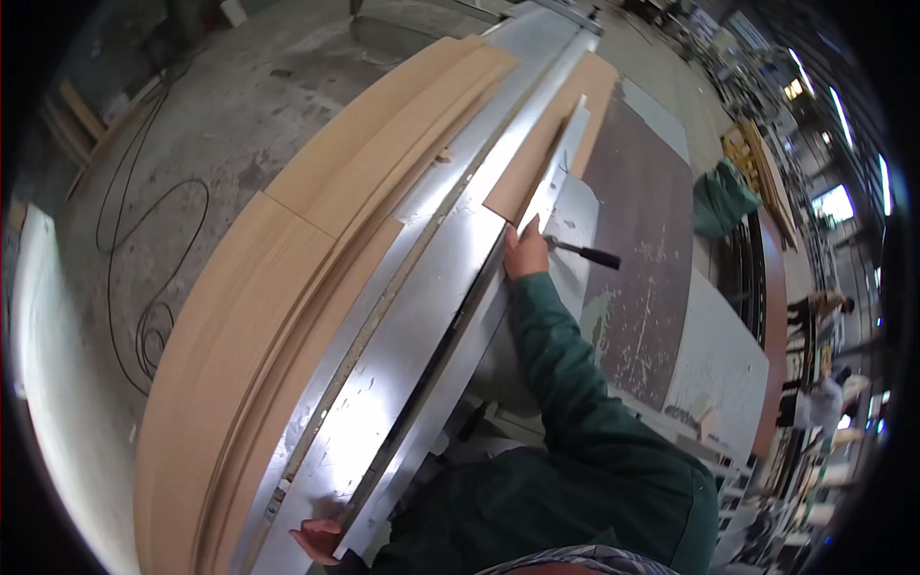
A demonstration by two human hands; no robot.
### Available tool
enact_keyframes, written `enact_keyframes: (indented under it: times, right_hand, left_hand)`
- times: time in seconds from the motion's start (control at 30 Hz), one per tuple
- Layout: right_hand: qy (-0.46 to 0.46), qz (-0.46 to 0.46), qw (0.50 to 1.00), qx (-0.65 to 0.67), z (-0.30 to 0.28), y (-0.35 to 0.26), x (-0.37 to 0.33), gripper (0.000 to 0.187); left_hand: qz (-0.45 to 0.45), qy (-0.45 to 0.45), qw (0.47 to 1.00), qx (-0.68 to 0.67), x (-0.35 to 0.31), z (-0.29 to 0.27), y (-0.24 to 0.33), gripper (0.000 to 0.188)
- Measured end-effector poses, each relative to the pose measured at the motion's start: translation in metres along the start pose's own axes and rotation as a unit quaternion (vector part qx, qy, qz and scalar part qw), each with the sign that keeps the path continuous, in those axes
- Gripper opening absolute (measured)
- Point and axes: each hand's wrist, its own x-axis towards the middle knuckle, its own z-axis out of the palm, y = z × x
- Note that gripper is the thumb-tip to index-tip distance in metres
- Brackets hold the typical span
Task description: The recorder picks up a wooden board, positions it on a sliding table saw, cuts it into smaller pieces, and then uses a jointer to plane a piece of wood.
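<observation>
A long metal machine bed [379, 379] with a groove along it runs away from me. On its far part lies a flat light-brown wooden panel [517, 182], with a straight metal fence [554, 177] along its right side. My right hand [526, 251] is at the panel's near end, beside the fence; thumb and forefinger close about the panel's corner, and the other fingers are partly hidden. A lever with a black handle [599, 257] sticks out just right of this hand. Low in the view, my left hand [318, 541] rests on the bed's near part, fingers stretched out leftward.
Long wooden boards [254, 278] lie stacked along the bed's left side. A worn brown-and-grey surface [637, 220] adjoins on the right. A black cable [113, 259] loops over the floor. A green sack [725, 198] stands at the far right, with people [819, 402] beyond.
</observation>
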Motion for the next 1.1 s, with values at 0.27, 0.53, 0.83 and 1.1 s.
enact_keyframes:
  times: [0.27, 0.53, 0.83, 1.1]
  right_hand:
    - [0.013, 0.069, 0.994, -0.084, -0.018, -0.011, -0.009, 0.064]
    - [0.002, 0.085, 0.992, -0.093, -0.012, -0.034, -0.092, 0.065]
    - [0.056, 0.040, 0.993, -0.094, -0.008, -0.018, -0.013, 0.052]
    - [0.062, 0.018, 0.991, -0.117, -0.010, -0.003, 0.032, 0.047]
  left_hand:
    - [0.112, -0.246, 0.944, 0.190, 0.021, 0.060, 0.004, 0.055]
    - [0.324, -0.350, 0.813, 0.335, 0.030, 0.082, 0.019, 0.064]
    - [0.283, -0.350, 0.840, 0.305, 0.055, 0.151, 0.008, 0.040]
    - [0.273, -0.361, 0.837, 0.307, 0.073, 0.184, -0.006, 0.044]
